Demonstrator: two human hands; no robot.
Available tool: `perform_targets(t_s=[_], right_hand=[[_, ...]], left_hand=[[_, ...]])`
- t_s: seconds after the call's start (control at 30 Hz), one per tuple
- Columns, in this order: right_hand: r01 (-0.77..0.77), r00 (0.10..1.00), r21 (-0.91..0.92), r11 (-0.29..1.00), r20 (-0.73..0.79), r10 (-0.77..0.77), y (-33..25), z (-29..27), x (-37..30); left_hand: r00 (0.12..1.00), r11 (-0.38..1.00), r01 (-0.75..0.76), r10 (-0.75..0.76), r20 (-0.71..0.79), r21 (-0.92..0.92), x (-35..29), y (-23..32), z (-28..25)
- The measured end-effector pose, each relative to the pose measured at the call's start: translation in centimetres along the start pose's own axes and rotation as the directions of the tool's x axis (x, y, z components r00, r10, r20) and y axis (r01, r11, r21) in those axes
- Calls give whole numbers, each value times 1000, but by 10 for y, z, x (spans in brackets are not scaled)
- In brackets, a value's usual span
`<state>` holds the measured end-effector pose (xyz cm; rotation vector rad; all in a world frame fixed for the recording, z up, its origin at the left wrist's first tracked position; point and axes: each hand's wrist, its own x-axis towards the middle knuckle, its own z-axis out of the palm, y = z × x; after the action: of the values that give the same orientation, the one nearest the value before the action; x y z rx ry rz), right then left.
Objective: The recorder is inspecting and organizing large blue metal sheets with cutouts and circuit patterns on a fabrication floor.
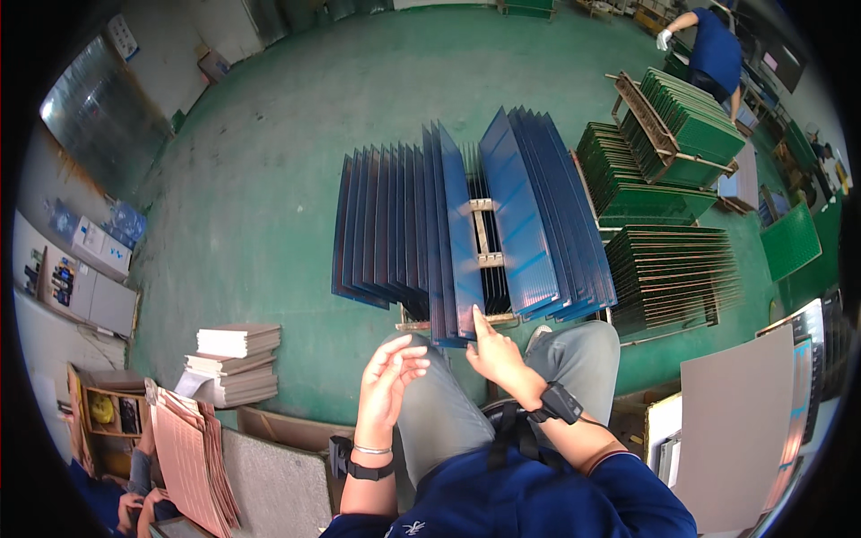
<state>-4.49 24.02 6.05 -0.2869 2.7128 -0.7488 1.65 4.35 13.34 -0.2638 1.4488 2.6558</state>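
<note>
My right hand (496, 352) is at the near lower corner of a thin blue panel (463, 242). Its index finger lies stretched along the panel's edge, the thumb is by the bottom corner, and the other fingers are curled. To the left, my left hand (387, 386) is raised in front of the panels with bent, parted fingers and nothing in it. Several more blue panels (377, 229) stand upright in a row on the left. Another group of blue panels (525, 224) leans on the right. Between the groups, part of the metal rack (485, 235) shows.
Racks of green panels (668, 161) stand to the right, with more slotted panels (668, 269) nearer. A co-worker (716, 52) bends at the far right. Stacked boards (235, 363) lie at the left. Beside me are pinkish sheets (190, 457) and a large grey board (735, 421).
</note>
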Motion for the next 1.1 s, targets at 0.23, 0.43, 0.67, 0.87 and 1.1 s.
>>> perform_targets(t_s=[0.23, 0.43, 0.67, 0.87, 1.1], right_hand=[[-31, 984, 79, 996, -173, 45, 16, 5, 23], [53, 927, 454, 890, -353, 125, 19, -24, 8], [310, 862, 604, 734, -504, 51, 30, -91, -65], [476, 855, 852, 216, -506, 113, 78, -143, -133], [503, 834, 864, -36, -473, 285, 123, -138, -153]], left_hand=[[1000, 1000, 5, -5, -27, 0, -6, 1, -3], [1000, 1000, -13, 14, -21, 28, -8, 3, -2], [999, 999, -16, 15, 31, 43, -7, 5, 16], [994, 998, -44, 40, 98, 37, -5, 11, 26], [926, 884, -235, 330, 183, -405, -12, 42, 65]])
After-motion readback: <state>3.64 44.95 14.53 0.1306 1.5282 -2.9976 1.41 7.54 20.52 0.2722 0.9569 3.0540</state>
